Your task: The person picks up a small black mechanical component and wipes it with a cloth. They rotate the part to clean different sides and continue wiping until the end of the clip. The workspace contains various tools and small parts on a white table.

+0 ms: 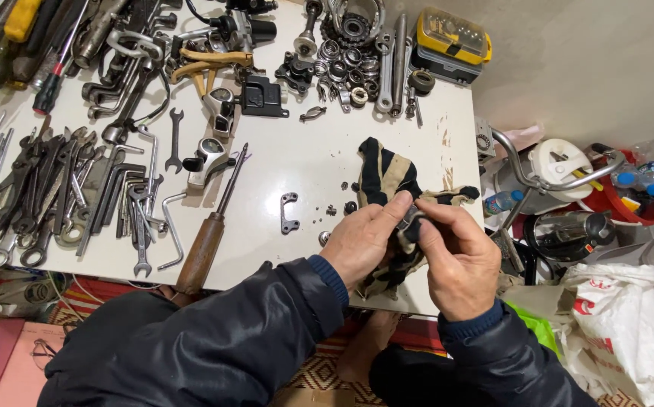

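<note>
A small dark metal part (pixel 411 219) is pinched between both thumbs and forefingers and rubbed in a black-and-beige rag (pixel 387 181) at the tabletop's (pixel 304 158) front right corner. The left hand (pixel 364 240) grips rag and part; the right hand (pixel 455 260) pinches the part. The part would best be kept over the table, since loose bearing balls (pixel 332 210) and a small bracket (pixel 289 212) lie just beside.

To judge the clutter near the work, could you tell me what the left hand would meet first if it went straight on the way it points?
The left hand points up-right; it already touches the black-and-tan cloth, so it would meet that first, probably.
</note>
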